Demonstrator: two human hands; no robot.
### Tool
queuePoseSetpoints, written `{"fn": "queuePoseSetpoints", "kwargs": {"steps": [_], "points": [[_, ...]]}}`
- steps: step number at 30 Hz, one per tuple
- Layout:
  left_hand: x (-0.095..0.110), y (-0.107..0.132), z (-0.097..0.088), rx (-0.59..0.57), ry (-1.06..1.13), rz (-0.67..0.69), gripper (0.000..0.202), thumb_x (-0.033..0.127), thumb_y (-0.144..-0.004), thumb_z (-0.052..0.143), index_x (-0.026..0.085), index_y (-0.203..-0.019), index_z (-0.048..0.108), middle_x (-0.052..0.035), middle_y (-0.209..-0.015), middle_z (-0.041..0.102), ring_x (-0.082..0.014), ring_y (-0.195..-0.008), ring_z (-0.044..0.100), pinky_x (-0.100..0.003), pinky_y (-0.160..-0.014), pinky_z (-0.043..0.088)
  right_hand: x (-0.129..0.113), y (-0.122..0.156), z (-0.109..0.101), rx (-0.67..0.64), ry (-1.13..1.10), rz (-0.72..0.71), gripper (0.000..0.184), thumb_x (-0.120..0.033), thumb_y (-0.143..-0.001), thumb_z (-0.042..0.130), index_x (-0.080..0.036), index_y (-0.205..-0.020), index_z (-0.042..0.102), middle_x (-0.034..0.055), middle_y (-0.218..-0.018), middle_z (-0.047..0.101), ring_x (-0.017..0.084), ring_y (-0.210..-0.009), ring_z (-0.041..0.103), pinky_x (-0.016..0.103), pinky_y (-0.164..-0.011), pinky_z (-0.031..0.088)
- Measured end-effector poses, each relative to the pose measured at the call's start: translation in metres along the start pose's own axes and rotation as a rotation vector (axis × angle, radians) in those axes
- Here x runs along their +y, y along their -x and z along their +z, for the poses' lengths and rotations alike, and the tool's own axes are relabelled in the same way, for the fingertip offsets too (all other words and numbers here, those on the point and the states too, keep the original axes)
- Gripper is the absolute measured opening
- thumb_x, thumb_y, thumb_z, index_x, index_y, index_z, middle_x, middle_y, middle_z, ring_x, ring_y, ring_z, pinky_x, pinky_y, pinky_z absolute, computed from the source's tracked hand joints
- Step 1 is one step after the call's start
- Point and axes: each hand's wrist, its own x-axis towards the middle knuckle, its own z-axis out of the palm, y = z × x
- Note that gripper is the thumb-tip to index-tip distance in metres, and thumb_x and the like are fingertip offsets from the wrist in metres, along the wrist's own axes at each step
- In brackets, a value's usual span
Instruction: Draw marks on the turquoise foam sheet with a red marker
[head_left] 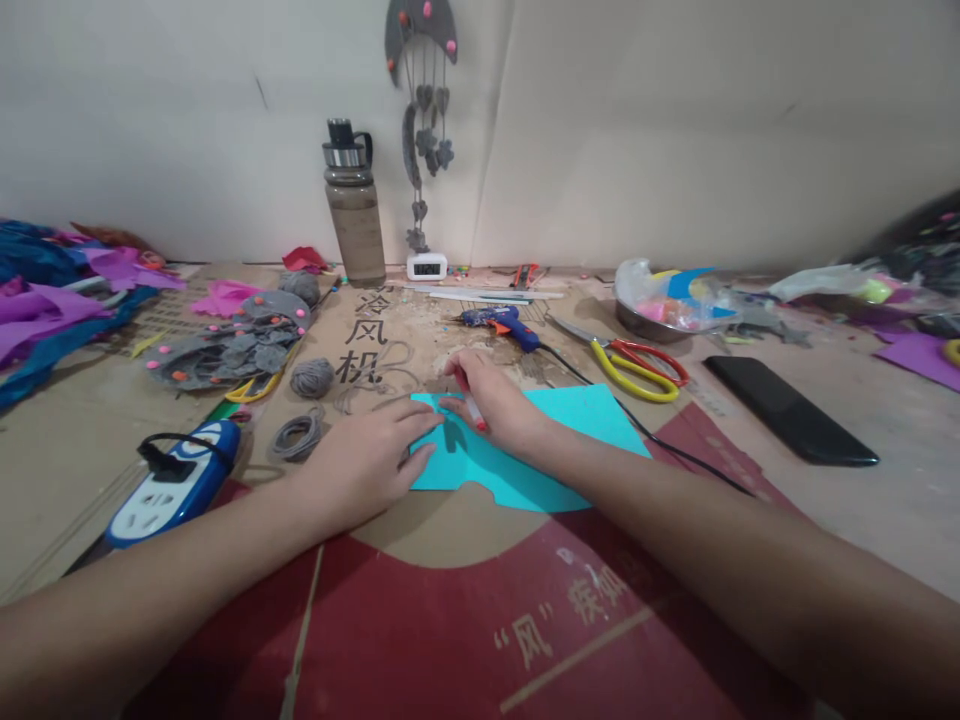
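A turquoise sheet (540,470) with a notch cut in its near edge lies on the cardboard in front of me. My left hand (367,455) rests on the sheet's left end, fingers stretched out and thumb apart. In my right hand (495,400) is a marker pen (474,408) with a red end, tilted over the sheet's upper left. The fingertips of both hands are close together there, and the pen's tip is hidden behind my fingers.
Left are a power strip (176,480), yarn balls (311,378) and grey felt pieces (232,350). Behind stand a water bottle (355,215) and small clock (427,268). Right are a glue gun (499,322) with its cord, scissors (637,370), a bowl (652,325) and a phone (787,410).
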Motion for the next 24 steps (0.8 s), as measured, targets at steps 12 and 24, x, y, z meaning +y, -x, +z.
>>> {"fn": "queuePoseSetpoints", "kwargs": {"steps": [12,24], "points": [[-0.037,-0.072,-0.014,-0.254,0.175,-0.427,0.025,0.040,-0.075,0.061,0.017,-0.082,0.069,-0.0031,-0.078,0.067,-0.0160,-0.070,0.058,-0.026,-0.061,0.039,0.012,0.000,0.007,0.017,0.007,-0.023,0.025,-0.018,-0.074,0.063,-0.020,-0.093,0.047,0.0076,-0.096,0.054,0.021,-0.090,0.052,0.036,-0.081,0.045],[-0.045,-0.091,-0.013,-0.485,0.145,-0.450,0.033,0.047,-0.064,0.068,0.021,-0.082,0.071,0.0002,-0.072,0.065,-0.0150,-0.068,0.054,-0.024,-0.059,0.034,0.015,0.002,0.008,0.028,0.031,-0.065,0.025,-0.019,-0.075,0.061,-0.019,-0.095,0.047,0.0076,-0.096,0.053,0.021,-0.090,0.052,0.037,-0.080,0.045]]}}
